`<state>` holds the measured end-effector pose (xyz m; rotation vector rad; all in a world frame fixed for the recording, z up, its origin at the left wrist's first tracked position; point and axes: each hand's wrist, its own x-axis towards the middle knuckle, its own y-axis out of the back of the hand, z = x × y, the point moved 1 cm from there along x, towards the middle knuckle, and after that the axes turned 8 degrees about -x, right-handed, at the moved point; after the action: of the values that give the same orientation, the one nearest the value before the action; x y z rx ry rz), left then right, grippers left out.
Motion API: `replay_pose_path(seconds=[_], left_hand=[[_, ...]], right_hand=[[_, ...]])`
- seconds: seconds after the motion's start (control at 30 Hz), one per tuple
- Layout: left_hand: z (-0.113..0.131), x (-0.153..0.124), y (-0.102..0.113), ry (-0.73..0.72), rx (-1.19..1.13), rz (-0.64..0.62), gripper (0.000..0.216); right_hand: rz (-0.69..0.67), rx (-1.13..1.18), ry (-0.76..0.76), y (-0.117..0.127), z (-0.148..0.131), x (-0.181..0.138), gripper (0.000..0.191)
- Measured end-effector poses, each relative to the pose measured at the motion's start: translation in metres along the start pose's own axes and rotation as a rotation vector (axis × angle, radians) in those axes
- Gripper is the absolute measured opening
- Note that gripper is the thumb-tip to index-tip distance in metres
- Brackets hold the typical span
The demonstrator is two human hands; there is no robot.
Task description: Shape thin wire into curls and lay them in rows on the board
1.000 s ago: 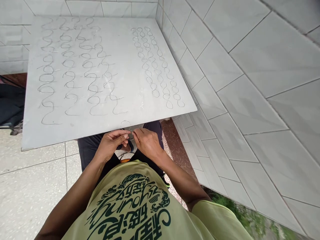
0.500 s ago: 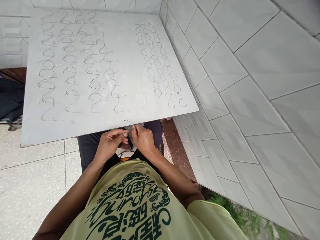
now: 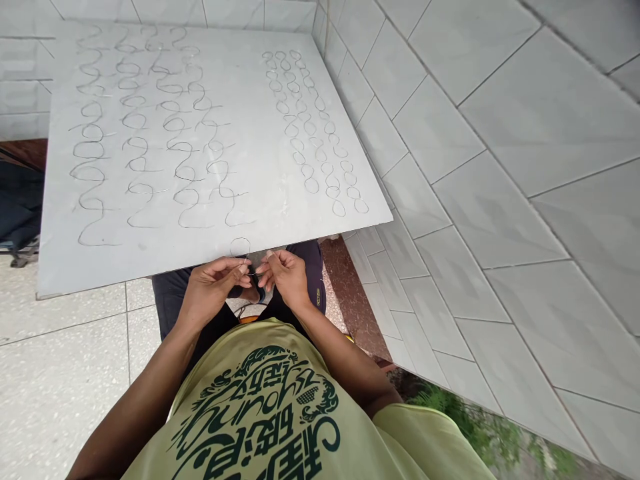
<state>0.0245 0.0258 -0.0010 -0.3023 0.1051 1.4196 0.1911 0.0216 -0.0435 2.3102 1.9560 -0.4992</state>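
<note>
My left hand (image 3: 214, 285) pinches a thin wire between thumb and fingertips, just off the near edge of the board. A round loop of this wire (image 3: 241, 239) stands up past the fingertips over the board's edge. Close by on the right, my right hand (image 3: 287, 275) has its thumb and fingers closed on the wire's other end, with a short dark stretch showing between the hands. On the white board (image 3: 250, 133) lie several rows of open wavy wire pieces (image 3: 187, 170) at left. Smaller figure-eight wire pieces (image 3: 311, 180) lie in columns at right.
A tiled wall (image 3: 440, 180) runs along the board's right side, with another behind it. Dark fabric (image 3: 20, 207) hangs at the far left over the speckled floor (image 3: 75, 347). Green plants (image 3: 465, 413) show at lower right.
My right hand has turned and its fingers have spread somewhat beside the wire. My left hand and the wire loop sit slightly further left, and the whole view has shifted a little.
</note>
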Motion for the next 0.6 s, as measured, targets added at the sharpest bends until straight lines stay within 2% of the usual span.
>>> replay_pose_path(seconds=[0.13, 0.27, 0.4, 0.6], left_hand=[[0.011, 0.0, 0.003, 0.089, -0.211, -0.021, 0.026], [0.012, 0.001, 0.001, 0.19, -0.373, -0.087, 0.019], [0.005, 0.005, 0.001, 0.19, -0.511, -0.191, 0.017], [0.001, 0.01, 0.004, 0.189, -0.631, -0.284, 0.026]], right_hand=[[-0.078, 0.097, 0.05, 0.005, -0.015, -0.011, 0.035], [-0.12, 0.179, 0.076, 0.007, -0.026, -0.018, 0.031], [-0.171, 0.255, 0.067, 0.006, -0.031, -0.023, 0.033], [-0.302, 0.348, 0.066, 0.003, -0.035, -0.027, 0.034]])
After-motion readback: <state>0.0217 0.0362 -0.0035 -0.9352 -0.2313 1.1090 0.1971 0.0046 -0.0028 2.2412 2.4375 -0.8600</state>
